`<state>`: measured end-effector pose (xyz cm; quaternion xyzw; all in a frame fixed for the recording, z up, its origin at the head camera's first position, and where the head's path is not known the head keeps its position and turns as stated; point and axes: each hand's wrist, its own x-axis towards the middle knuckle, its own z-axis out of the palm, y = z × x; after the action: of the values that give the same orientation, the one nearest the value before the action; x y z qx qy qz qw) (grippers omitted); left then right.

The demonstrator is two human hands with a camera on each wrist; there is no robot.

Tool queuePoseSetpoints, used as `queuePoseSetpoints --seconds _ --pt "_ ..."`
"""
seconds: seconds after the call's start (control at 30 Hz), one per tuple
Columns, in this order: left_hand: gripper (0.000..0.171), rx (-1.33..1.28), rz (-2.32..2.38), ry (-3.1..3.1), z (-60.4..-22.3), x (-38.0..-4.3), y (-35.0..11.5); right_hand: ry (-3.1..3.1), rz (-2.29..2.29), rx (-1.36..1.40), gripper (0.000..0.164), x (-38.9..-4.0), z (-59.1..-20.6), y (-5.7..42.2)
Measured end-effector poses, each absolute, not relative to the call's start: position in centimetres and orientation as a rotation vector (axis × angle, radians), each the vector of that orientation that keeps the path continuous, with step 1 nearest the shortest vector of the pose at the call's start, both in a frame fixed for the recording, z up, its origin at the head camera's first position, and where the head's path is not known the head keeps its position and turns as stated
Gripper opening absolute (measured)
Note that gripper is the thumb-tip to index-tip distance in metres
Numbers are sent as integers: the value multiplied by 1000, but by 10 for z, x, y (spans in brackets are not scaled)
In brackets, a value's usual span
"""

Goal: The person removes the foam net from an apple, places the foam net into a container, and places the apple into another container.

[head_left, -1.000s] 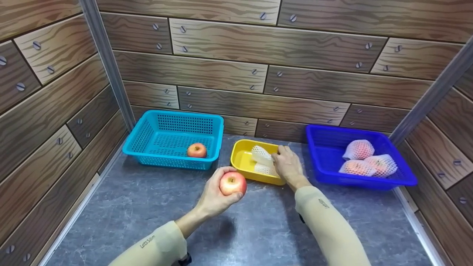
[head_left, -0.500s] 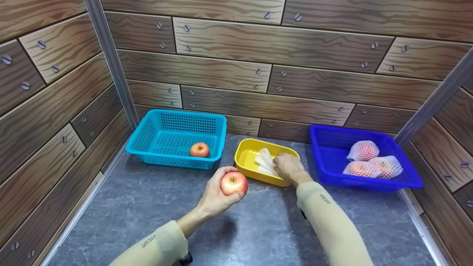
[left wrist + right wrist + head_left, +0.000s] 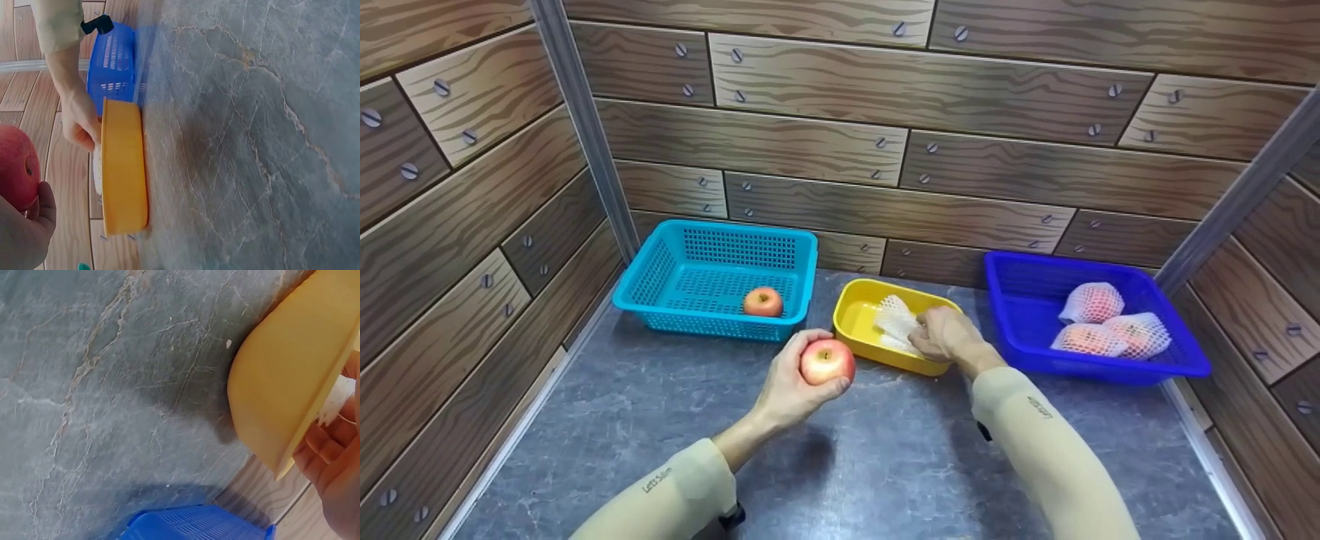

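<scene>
My left hand (image 3: 793, 386) grips a red apple (image 3: 828, 361) above the table, fingers and thumb round its sides, stem facing up. The same apple (image 3: 18, 167) fills the edge of the left wrist view. Over the yellow tub (image 3: 859, 337), my right hand (image 3: 949, 334) has curled fingers at a white foam net sleeve (image 3: 894, 315). In the right wrist view, white foam (image 3: 337, 400) shows between thumb and fingers, behind the tub's rim. More white netting lies in the tub under that hand, partly hidden by it.
A turquoise basket (image 3: 652, 319) at the back left holds one bare apple (image 3: 763, 301). At the right stands a blue basket (image 3: 1012, 360) with three net-wrapped apples (image 3: 1136, 335). Wood-patterned walls (image 3: 840, 90) enclose the grey marbled table (image 3: 885, 465) at the back and sides.
My right hand has reached deeper into the yellow tub and curled its fingers at the foam netting, which has bunched up. My left hand still holds the apple, shifted slightly.
</scene>
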<state>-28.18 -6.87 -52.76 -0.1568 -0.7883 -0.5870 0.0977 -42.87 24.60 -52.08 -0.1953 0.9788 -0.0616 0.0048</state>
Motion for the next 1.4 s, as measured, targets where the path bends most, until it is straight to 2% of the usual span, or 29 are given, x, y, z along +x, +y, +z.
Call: queuePoseSetpoints --seconds 0.17,0.47,0.7,0.8,1.07,1.23,1.4 --pt "67 -449 -1733 -2310 -524 -283 -69 3133 -170 -648 43 -421 -513 247" --pt "67 -420 -1727 -2321 -520 -282 -68 3248 -236 -653 46 -407 -501 250" --pt "67 -416 -1711 -2317 -520 -284 -69 3375 -237 -741 59 -396 -490 255" --pt "66 -416 -1705 -2310 -519 -285 -70 3440 -254 -780 53 -391 -486 261" --pt "63 -415 -1708 -2271 -518 -289 -72 3675 -312 -987 20 -387 -493 301" --pt "62 -412 -1707 -2250 -519 -293 -75 3794 -298 -1061 17 -386 -506 337" --pt "62 -420 -1691 -2237 -520 -295 -77 3889 -254 -980 19 -382 -520 374"
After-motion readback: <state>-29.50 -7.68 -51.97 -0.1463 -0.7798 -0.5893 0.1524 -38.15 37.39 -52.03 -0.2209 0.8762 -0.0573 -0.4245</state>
